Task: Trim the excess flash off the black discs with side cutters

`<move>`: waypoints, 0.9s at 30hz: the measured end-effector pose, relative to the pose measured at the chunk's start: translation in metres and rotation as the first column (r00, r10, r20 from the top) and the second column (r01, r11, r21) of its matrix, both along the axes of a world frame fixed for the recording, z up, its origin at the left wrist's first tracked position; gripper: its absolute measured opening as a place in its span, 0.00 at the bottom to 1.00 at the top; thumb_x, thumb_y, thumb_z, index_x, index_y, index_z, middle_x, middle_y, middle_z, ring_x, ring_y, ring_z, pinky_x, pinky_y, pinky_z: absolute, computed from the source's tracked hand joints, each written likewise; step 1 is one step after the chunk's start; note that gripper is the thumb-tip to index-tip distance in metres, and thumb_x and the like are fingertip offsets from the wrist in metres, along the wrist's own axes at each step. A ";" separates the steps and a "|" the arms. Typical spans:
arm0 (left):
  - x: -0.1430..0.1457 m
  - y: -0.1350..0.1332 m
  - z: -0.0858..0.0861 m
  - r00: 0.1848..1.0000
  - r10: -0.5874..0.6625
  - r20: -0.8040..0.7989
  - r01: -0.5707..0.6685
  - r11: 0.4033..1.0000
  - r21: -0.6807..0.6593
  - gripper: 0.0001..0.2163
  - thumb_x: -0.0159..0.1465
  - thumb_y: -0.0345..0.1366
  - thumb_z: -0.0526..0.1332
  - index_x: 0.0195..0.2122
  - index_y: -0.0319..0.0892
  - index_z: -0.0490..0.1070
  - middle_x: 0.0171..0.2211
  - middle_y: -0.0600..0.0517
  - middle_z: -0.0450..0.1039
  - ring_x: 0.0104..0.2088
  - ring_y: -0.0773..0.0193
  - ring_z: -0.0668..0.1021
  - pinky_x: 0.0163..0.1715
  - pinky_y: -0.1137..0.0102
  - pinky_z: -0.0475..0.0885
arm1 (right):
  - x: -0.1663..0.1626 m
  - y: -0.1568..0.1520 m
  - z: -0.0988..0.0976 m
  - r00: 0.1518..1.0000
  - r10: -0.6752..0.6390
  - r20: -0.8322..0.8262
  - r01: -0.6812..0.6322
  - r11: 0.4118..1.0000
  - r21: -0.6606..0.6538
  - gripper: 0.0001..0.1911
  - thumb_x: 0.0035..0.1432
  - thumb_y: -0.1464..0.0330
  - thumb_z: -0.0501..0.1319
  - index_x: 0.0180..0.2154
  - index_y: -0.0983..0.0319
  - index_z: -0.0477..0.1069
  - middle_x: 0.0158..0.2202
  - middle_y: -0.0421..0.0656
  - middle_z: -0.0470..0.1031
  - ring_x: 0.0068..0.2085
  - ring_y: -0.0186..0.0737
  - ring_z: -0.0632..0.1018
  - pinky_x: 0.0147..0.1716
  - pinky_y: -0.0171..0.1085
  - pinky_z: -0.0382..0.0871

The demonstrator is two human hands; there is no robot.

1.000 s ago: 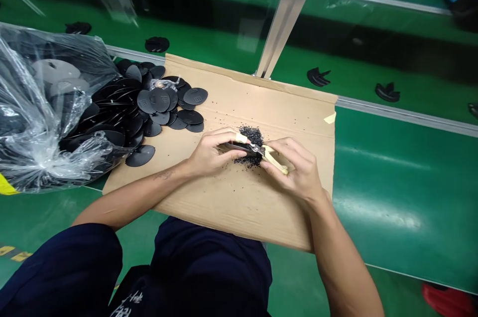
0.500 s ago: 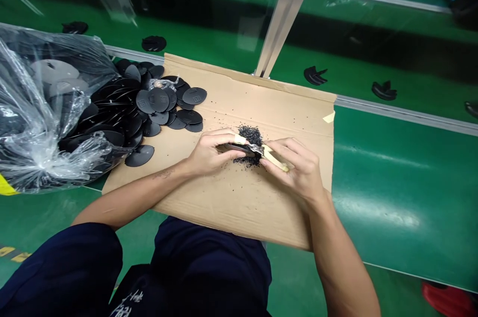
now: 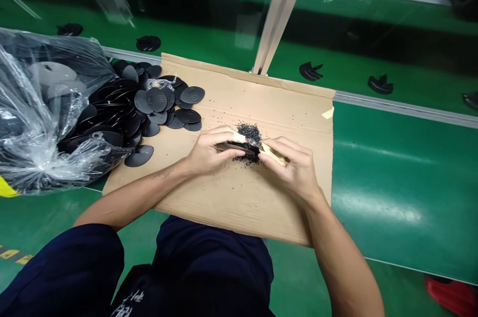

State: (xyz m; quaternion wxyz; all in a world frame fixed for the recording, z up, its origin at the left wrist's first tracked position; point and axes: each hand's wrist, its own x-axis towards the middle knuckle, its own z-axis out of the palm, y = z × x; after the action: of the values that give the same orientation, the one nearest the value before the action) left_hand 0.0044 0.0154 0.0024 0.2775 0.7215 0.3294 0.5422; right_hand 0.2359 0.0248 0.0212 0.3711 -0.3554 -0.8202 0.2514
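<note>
My left hand pinches a thin black plastic disc, tilted nearly edge-on to me; a finger has pale tape round its tip. In my right hand is a pair of nippers with cream-coloured handles. Their metal jaws meet the disc's right edge near my left fingertip; whether the jaws are closed I cannot tell. Under both hands lies a heap of small black plastic bits, on a cardboard sheet.
Many black discs spread over the cardboard's left side, spilling from a clear plastic bag. A metal post stands behind the cardboard. Beyond the rail lie black parts on a green surface. A red object is at lower right.
The disc has turned slightly in my left hand and shows more below the fingers. My right hand with the nippers has shifted a little left. The whole view has moved slightly.
</note>
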 end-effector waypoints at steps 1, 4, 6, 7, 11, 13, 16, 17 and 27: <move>0.000 0.000 0.001 1.000 -0.010 -0.005 0.010 1.000 0.011 0.07 0.64 0.37 0.70 0.40 0.40 0.81 0.35 0.47 0.82 0.37 0.63 0.82 0.39 0.69 0.77 | -0.001 0.001 -0.001 1.000 -0.011 -0.002 0.011 1.000 -0.009 0.11 0.65 0.64 0.64 0.47 0.59 0.80 0.38 0.45 0.81 0.35 0.40 0.80 0.36 0.39 0.76; 0.000 -0.001 0.001 0.999 -0.016 -0.039 0.017 0.999 0.032 0.08 0.64 0.36 0.69 0.42 0.39 0.80 0.36 0.47 0.81 0.37 0.64 0.81 0.39 0.69 0.76 | 0.000 0.005 -0.006 0.997 -0.043 0.061 0.039 0.997 0.060 0.12 0.64 0.63 0.65 0.47 0.60 0.79 0.38 0.46 0.81 0.37 0.43 0.80 0.37 0.42 0.75; 0.000 -0.001 -0.001 0.996 0.011 -0.086 -0.007 0.999 0.051 0.08 0.65 0.36 0.69 0.44 0.40 0.80 0.37 0.47 0.81 0.37 0.64 0.81 0.38 0.69 0.75 | 0.001 0.007 -0.010 0.991 -0.058 0.121 0.040 0.989 0.143 0.14 0.63 0.62 0.66 0.49 0.60 0.78 0.39 0.48 0.81 0.39 0.46 0.80 0.38 0.44 0.75; -0.001 -0.001 -0.002 0.992 0.030 -0.121 -0.022 0.997 0.069 0.08 0.66 0.36 0.68 0.44 0.40 0.80 0.37 0.47 0.81 0.37 0.64 0.80 0.38 0.68 0.74 | 0.001 0.007 -0.011 0.988 -0.062 0.144 0.037 0.984 0.172 0.15 0.62 0.62 0.66 0.49 0.59 0.78 0.40 0.48 0.81 0.40 0.47 0.79 0.39 0.45 0.75; -0.003 0.001 -0.007 0.954 0.151 -0.258 -0.102 0.976 0.193 0.06 0.66 0.36 0.67 0.43 0.42 0.80 0.36 0.49 0.82 0.37 0.63 0.78 0.40 0.65 0.72 | 0.001 0.007 -0.011 0.986 -0.081 0.147 0.052 0.980 0.190 0.14 0.62 0.63 0.67 0.49 0.59 0.78 0.40 0.47 0.81 0.40 0.47 0.79 0.40 0.47 0.75; -0.004 0.002 -0.007 0.936 0.213 -0.282 -0.149 0.962 0.231 0.06 0.66 0.36 0.67 0.43 0.42 0.80 0.37 0.49 0.83 0.37 0.62 0.78 0.40 0.65 0.71 | 0.000 0.006 -0.009 0.989 -0.085 0.121 0.064 0.983 0.172 0.13 0.62 0.64 0.67 0.48 0.59 0.78 0.40 0.47 0.81 0.41 0.47 0.80 0.41 0.47 0.75; -0.005 0.002 -0.005 0.939 0.234 -0.252 -0.193 0.965 0.176 0.07 0.67 0.37 0.67 0.43 0.41 0.79 0.37 0.49 0.82 0.36 0.64 0.78 0.38 0.66 0.71 | 0.001 0.005 -0.004 0.993 -0.108 0.054 0.101 0.988 0.114 0.13 0.62 0.65 0.67 0.48 0.60 0.78 0.41 0.47 0.81 0.41 0.46 0.80 0.41 0.46 0.76; -0.005 0.002 -0.004 0.947 0.235 -0.221 -0.209 0.969 0.132 0.07 0.67 0.37 0.67 0.43 0.41 0.79 0.37 0.49 0.82 0.35 0.64 0.78 0.37 0.67 0.72 | 0.001 0.005 -0.003 0.993 -0.113 0.024 0.111 0.991 0.079 0.13 0.61 0.65 0.67 0.48 0.59 0.79 0.41 0.47 0.81 0.41 0.45 0.80 0.41 0.46 0.76; 0.001 -0.001 -0.012 0.988 0.146 0.054 -0.133 0.971 -0.200 0.11 0.64 0.42 0.69 0.40 0.40 0.72 0.37 0.51 0.78 0.39 0.65 0.82 0.41 0.71 0.79 | -0.004 0.000 -0.004 0.994 0.083 0.072 -0.092 0.987 0.132 0.13 0.62 0.64 0.67 0.48 0.61 0.76 0.51 0.51 0.80 0.46 0.45 0.81 0.43 0.44 0.76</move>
State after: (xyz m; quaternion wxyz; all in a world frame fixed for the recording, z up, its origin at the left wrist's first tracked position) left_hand 0.0057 0.0147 -0.0094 0.3195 0.6467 0.4215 0.5496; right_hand 0.2324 0.0251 0.0175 0.3554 -0.3011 -0.8622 0.1992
